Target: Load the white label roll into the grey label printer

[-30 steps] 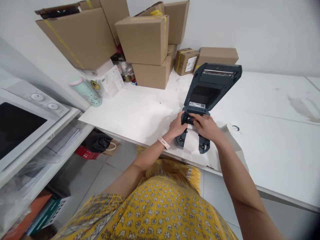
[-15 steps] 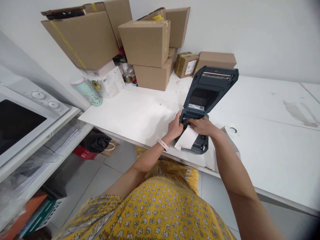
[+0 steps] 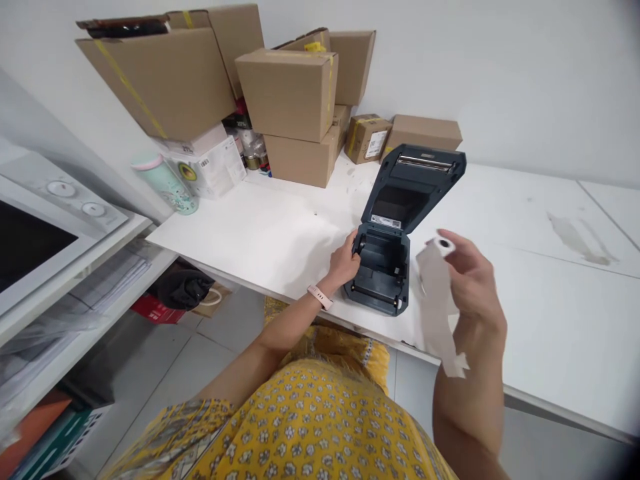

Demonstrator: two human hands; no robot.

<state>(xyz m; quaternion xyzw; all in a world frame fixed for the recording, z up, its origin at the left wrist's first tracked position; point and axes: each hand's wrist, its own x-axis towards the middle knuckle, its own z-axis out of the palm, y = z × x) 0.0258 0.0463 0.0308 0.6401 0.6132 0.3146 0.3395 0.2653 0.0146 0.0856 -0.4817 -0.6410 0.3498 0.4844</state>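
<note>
My right hand (image 3: 473,287) is pinching a paper roll (image 3: 439,293) in its grip above the surface (image 3: 550,280); my left hand (image 3: 345,257), grip spread, is touching the open printer (image 3: 385,267).

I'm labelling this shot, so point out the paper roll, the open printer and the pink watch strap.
paper roll (image 3: 443,244), head view, on its core end.
printer (image 3: 380,267), head view, on its empty paper bay.
watch strap (image 3: 319,297), head view, on the band at the left wrist.

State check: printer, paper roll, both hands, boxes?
Printer: lid up, roll bay empty.
Paper roll: lifted clear of the printer, loose tail hanging down.
Right hand: gripping the roll.
Left hand: resting on the printer's left edge.
Cardboard boxes: stacked against the wall, mostly closed.
</note>
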